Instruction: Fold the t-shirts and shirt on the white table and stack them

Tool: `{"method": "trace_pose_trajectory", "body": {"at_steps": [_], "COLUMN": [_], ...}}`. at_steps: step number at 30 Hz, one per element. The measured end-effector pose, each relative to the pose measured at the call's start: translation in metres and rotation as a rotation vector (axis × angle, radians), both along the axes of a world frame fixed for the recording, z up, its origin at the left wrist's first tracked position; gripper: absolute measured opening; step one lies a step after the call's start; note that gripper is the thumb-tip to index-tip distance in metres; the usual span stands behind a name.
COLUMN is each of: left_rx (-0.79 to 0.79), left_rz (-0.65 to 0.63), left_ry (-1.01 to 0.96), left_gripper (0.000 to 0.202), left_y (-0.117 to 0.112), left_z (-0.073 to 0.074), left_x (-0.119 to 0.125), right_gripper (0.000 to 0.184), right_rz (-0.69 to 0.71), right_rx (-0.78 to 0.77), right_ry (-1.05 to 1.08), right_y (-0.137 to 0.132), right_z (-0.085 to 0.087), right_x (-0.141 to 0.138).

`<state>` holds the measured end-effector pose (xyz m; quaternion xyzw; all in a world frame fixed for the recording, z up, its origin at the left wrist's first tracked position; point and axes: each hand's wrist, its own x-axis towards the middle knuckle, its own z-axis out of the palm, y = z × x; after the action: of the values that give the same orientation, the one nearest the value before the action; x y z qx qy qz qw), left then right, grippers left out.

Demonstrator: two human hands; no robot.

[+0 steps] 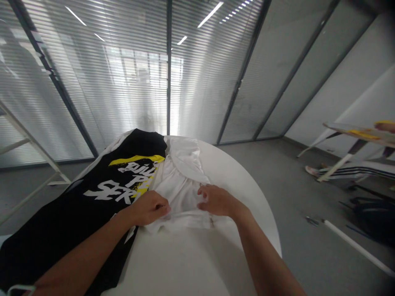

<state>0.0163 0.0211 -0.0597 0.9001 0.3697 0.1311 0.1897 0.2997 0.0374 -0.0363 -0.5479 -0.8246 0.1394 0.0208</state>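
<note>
Presently, a white shirt (182, 193) lies bunched and partly folded at 12 o'clock on a round white table (188, 263), its far section turned back over itself. The left hand (149, 208) sits on the shirt's near left edge, fingers curled against the cloth; whether they are pinching it cannot be determined. The right hand (216, 200) rests on the shirt's near right part, fingers spread and open, gripping nothing. A black shirt (58, 234) with white and yellow lettering lies at 10 o'clock along the table's left side, touching the white shirt and running past the table edge, with the left forearm (80, 259) crossing over it. At 3 o'clock, a side table (348, 135) carries a yellow item (362, 134); beneath it shows a person's leg (348, 169) in striped trousers. A black bag (375, 218) and a white rod (358, 246) lie on the grey floor (271, 172) at 4 o'clock. Glass partitions with blinds (108, 82) stand behind the table.
</note>
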Motion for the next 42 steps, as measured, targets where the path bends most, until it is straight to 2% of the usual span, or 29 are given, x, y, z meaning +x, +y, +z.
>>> {"method": "trace_pose_trajectory", "body": {"at_steps": [2,3,5,7,10,14,20,27,33,38,42], "left_rx": [0.07,0.113,0.183,0.204,0.201,0.144,0.044,0.022,0.032,0.04,0.059], "left_rz": [0.138,0.193,0.237,0.219,0.189,0.189,0.068,0.06,0.075,0.09,0.121], "left_ry": [0.074,0.089,0.075,0.058,0.081,0.084,0.005,-0.023,-0.014,-0.004,0.055], "left_gripper": [0.044,0.041,0.032,0.03,0.043,0.057,0.032,0.032,0.033,0.033,0.034], "left_y": [0.003,0.004,0.006,0.008,0.007,0.003,0.003,0.007,0.008,0.007,0.004], "left_z": [-0.003,-0.004,-0.008,-0.013,-0.017,-0.016,-0.012,-0.015,-0.014,-0.014,-0.014], "left_x": [0.001,0.002,0.003,0.004,0.004,0.006,0.006,0.003,0.005,0.006,0.007], "right_gripper": [0.05,0.051,0.039,0.026,0.033,0.038,0.027,0.018,0.021,0.022,0.036], "right_rz": [0.062,0.065,0.033,0.013,-0.006,-0.069,-0.081,-0.024,-0.024,-0.08,-0.05], "right_rx": [-0.015,-0.021,-0.062,-0.114,-0.136,-0.016,0.2,0.201,0.216,0.301,0.29], "right_ry": [-0.018,-0.02,-0.024,-0.043,-0.129,-0.228,-0.173,-0.108,-0.058,-0.057,-0.107], "right_y": [-0.002,-0.002,-0.002,-0.002,-0.003,-0.002,0.007,0.011,0.017,0.016,0.008], "right_z": [-0.006,-0.007,-0.004,0.002,0.01,0.005,-0.017,-0.023,-0.028,-0.027,-0.027], "right_x": [-0.003,-0.003,-0.001,0.003,0.007,-0.001,-0.028,-0.026,-0.025,-0.031,-0.031]}}
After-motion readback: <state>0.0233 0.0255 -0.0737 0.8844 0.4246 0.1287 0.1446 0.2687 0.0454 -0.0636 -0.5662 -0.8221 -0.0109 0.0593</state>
